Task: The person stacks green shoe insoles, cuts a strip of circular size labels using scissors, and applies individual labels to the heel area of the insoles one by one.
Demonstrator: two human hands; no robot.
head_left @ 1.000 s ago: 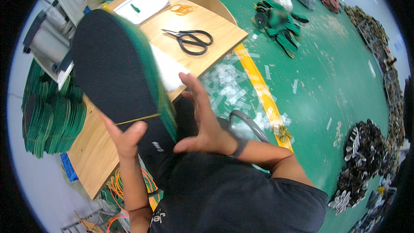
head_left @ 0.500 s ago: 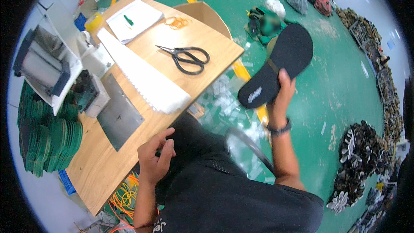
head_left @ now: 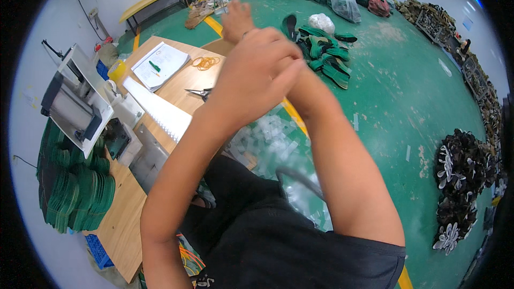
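**Arms crossed high above the bench**

Green workshop floor point(head_left: 407, 101) fills the head view, with a wooden worktable point(head_left: 123, 225) running along the person's left side. Both forearms rise from the lower edge and cross in front of the camera. Left hand point(head_left: 257, 75) sits up close to the lens, fingers curled loosely inward, back of the hand toward us; nothing shows in its grip, though the palm side is hidden, so I cannot tell for sure. Right hand point(head_left: 237, 20) reaches beyond it, farther from the camera, and looks small and blurred; whether it is open or closed on anything cannot be made out.

Down on the table, scissors point(head_left: 199, 92) peek out just left of the left wrist, partly hidden by the arm. Beside them lies a long white toothed strip point(head_left: 158, 109), running diagonally across the wood. Further back there is a stack of white papers point(head_left: 160, 65) with a small green item on top, and a loose bunch of orange rubber bands point(head_left: 205, 63) just right of it. A grey machine point(head_left: 75, 101) stands at the table's left edge, with stacks of green soles point(head_left: 69, 192) piled below it.

Out on the floor, past the hands, a heap of green and black sandals point(head_left: 321, 51) lies well apart from the table. Clear plastic scraps point(head_left: 267, 142) litter the floor between the arms.
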